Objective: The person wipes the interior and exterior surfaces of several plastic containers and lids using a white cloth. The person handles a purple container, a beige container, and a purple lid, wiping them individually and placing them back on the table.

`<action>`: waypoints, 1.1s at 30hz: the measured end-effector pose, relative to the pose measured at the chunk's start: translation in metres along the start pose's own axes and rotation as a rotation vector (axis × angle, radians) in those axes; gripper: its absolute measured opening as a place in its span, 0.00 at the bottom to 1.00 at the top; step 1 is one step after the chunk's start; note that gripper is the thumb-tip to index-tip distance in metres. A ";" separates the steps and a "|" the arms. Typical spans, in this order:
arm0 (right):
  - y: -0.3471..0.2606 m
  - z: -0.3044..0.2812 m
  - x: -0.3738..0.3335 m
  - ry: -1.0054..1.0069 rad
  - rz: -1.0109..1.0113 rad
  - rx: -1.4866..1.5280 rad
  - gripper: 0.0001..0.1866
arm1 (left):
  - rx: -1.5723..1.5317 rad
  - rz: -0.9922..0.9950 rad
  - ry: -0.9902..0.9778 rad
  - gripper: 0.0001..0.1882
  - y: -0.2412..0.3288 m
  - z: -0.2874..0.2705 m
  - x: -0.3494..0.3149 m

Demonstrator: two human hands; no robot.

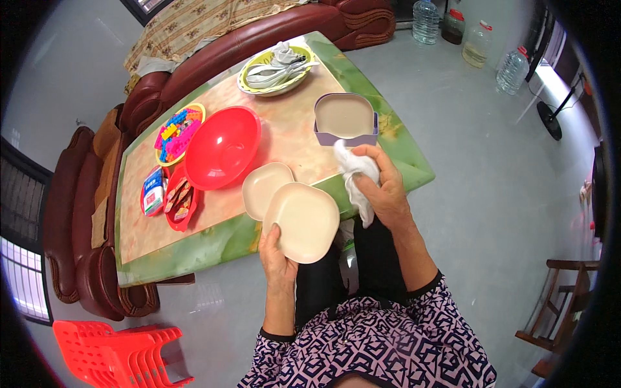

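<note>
My left hand (277, 255) grips a cream, rounded-square plate (303, 223) by its lower left edge, thumb on top, above the near edge of the table. In my right hand (383, 187) is a bunched white cloth (357, 176), its end hanging down; it is apart from the plate. A second cream plate (262, 187) lies on the table just beyond the held one, partly covered by it. Past the cloth, a purple holder (346, 140) stands near the table's right side with a cream plate (345, 115) in it.
On the table are a big red bowl (226, 145), a yellow basin of toy bricks (169, 155), red dishes of packets (181, 216) and a yellow basin with spoons (243, 84). Stacked red stools (123, 349) stand at lower left. A sofa (233, 39) lines the far side.
</note>
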State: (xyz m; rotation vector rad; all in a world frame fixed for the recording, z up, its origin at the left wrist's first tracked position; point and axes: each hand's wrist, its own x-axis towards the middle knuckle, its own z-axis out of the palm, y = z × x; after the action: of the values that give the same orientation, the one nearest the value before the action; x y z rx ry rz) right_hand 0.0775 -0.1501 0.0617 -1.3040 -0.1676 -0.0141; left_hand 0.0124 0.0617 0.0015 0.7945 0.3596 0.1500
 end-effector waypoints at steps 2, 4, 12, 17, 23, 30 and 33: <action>0.037 -0.008 0.015 0.126 -0.297 -0.526 0.20 | 0.024 0.077 0.094 0.22 0.006 0.003 0.002; 0.076 -0.007 0.029 0.143 -0.462 -0.805 0.21 | 0.043 0.129 0.156 0.21 0.011 0.011 0.003; 0.104 0.023 0.037 -0.059 -0.642 -1.215 0.24 | 0.058 0.263 0.120 0.21 0.004 0.016 0.014; 0.036 0.008 0.021 -0.044 -0.228 -0.720 0.19 | 0.069 0.348 0.106 0.21 -0.012 0.023 0.022; 0.019 -0.009 0.024 0.021 -0.173 -0.481 0.09 | 0.121 0.341 -0.094 0.22 -0.028 0.069 0.028; -0.010 -0.045 0.103 0.345 -0.793 -0.965 0.16 | 0.994 0.721 -0.319 0.15 -0.050 0.047 0.050; 0.015 -0.061 0.128 0.338 -0.858 -1.024 0.18 | 1.307 0.961 -0.397 0.20 -0.055 0.053 0.048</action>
State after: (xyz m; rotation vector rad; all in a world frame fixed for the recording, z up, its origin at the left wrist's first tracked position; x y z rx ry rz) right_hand 0.2126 -0.1937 0.0485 -2.1138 -0.4527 -1.1737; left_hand 0.0768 0.0004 -0.0166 2.2159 -0.4190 0.6767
